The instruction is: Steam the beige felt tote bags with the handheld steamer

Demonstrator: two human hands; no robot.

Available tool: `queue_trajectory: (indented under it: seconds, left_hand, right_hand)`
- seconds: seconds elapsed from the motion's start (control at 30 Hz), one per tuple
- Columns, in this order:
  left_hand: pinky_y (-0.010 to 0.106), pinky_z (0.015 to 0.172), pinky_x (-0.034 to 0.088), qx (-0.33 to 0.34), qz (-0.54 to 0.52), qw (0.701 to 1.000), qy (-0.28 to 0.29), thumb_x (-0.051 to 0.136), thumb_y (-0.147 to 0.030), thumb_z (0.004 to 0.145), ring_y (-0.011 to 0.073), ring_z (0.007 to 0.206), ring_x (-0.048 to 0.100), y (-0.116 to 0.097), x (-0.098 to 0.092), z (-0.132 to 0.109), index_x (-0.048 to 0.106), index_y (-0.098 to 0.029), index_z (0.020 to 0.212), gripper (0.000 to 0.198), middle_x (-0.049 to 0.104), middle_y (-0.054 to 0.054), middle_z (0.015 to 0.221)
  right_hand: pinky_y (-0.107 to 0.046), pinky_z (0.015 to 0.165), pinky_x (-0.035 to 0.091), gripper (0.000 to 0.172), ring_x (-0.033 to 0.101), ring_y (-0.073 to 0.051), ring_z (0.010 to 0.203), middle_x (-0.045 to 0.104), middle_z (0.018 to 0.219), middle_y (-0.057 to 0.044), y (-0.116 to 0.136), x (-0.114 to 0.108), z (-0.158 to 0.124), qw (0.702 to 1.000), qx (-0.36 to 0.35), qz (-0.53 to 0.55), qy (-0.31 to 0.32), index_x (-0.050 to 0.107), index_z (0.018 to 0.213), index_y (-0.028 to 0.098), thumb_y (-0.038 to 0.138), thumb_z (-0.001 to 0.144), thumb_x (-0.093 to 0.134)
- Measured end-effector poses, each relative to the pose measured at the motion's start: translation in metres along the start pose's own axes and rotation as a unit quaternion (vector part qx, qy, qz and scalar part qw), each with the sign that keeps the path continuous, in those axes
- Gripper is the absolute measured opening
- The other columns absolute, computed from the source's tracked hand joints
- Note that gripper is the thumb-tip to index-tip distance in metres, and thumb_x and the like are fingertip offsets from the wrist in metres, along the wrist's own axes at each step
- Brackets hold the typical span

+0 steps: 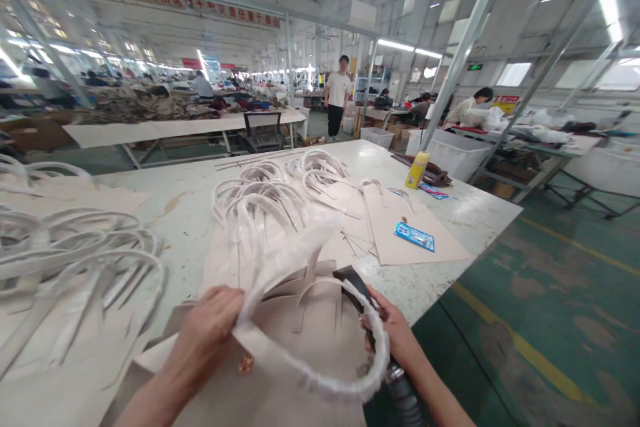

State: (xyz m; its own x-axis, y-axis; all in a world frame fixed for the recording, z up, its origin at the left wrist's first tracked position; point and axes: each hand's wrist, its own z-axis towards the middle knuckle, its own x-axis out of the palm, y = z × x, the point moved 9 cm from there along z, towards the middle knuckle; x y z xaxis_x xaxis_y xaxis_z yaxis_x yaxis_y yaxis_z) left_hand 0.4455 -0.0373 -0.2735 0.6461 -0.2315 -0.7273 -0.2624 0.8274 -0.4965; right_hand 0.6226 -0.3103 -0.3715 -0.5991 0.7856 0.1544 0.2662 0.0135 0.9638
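My left hand [213,323] is closed on the base of a bag handle [320,383] wrapped in clear white film. The handle loops out to the right above beige bag panels [320,310]. On the loop's far side, my right hand [393,327] is wrapped round a black handheld tool [354,278] with a flat head; its exact kind is unclear. A ribbed hose [404,397] runs down from the tool past my wrist. A small copper-coloured piece [247,363] shows on the panel beside my left hand. The handle partly hides the tool and my right fingers.
Stacked panels with wrapped handles lie ahead [265,193] and at the left [90,247]. A blue packet [415,237], a yellow bottle [417,170] and brown straps [435,175] rest toward the table's right edge. Beyond stands a person [338,90] in a white shirt.
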Motion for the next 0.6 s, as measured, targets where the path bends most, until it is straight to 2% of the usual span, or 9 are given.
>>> queue_trajectory:
  seconds: [0.13,0.23,0.27,0.33,0.43,0.53,0.6]
  left_hand:
    - [0.029,0.079,0.045,0.193,0.075,0.978,0.001,0.036,-0.034,0.086,0.0176,0.094,0.057,-0.036,0.019,-0.076,0.052,-0.019,0.079,0.023,0.059,0.01,0.11]
    - [0.028,0.083,0.042,0.333,0.117,0.935,0.036,0.028,-0.027,0.089,0.0161,0.106,0.052,-0.052,0.033,-0.124,0.05,-0.019,0.083,0.024,0.052,0.01,0.121]
    - [0.029,0.085,0.04,0.353,0.131,0.925,0.05,0.027,-0.024,0.089,0.0168,0.11,0.049,-0.053,0.037,-0.132,0.049,-0.019,0.086,0.023,0.049,0.01,0.124]
    - [0.032,0.089,0.037,0.345,0.155,0.923,0.068,0.025,-0.019,0.089,0.0189,0.117,0.042,-0.049,0.041,-0.136,0.047,-0.018,0.092,0.023,0.045,0.012,0.127]
    - [0.036,0.094,0.033,0.316,0.159,0.932,0.077,0.022,-0.014,0.087,0.0194,0.12,0.038,-0.045,0.045,-0.129,0.045,-0.018,0.096,0.025,0.042,0.011,0.13]
    - [0.035,0.097,0.032,0.349,0.144,0.922,0.082,0.024,-0.012,0.085,0.0193,0.121,0.037,-0.05,0.048,-0.127,0.042,-0.018,0.099,0.024,0.039,0.012,0.132]
    - [0.035,0.097,0.032,0.374,0.144,0.913,0.081,0.027,-0.013,0.083,0.0201,0.12,0.037,-0.054,0.047,-0.127,0.041,-0.017,0.102,0.024,0.038,0.014,0.132]
  right_hand:
    - [-0.029,0.051,0.049,0.077,0.058,-0.018,0.053,0.06,0.06,0.001,0.001,-0.03,-0.015,0.998,-0.005,-0.008,-0.059,0.035,0.131,0.013,0.039,0.066,0.067]
    - [-0.028,0.04,0.046,0.078,0.055,-0.016,0.043,0.057,0.058,0.004,0.008,-0.053,-0.026,0.994,0.006,-0.03,-0.103,0.027,0.134,0.015,0.04,0.069,0.064]
    - [-0.027,0.037,0.045,0.078,0.053,-0.015,0.041,0.056,0.058,0.004,0.013,-0.058,-0.03,0.993,0.006,-0.035,-0.114,0.026,0.134,0.016,0.04,0.07,0.064]
    - [-0.026,0.035,0.045,0.079,0.053,-0.014,0.039,0.055,0.057,0.005,0.026,-0.061,-0.037,0.993,-0.002,-0.042,-0.112,0.024,0.135,0.017,0.04,0.07,0.063]
    - [-0.022,0.034,0.043,0.074,0.051,-0.012,0.037,0.055,0.055,0.005,0.048,-0.041,-0.047,0.998,-0.005,-0.055,-0.041,0.023,0.136,0.019,0.034,0.074,0.061]
    - [-0.02,0.037,0.045,0.067,0.053,-0.009,0.042,0.06,0.071,0.001,0.064,0.0,-0.053,0.995,0.016,-0.053,0.086,0.029,0.133,0.023,0.023,0.074,0.06]
    - [-0.019,0.037,0.044,0.065,0.053,-0.008,0.043,0.061,0.079,0.0,0.065,0.028,-0.055,0.983,0.049,-0.069,0.164,0.034,0.131,0.025,0.019,0.072,0.059]
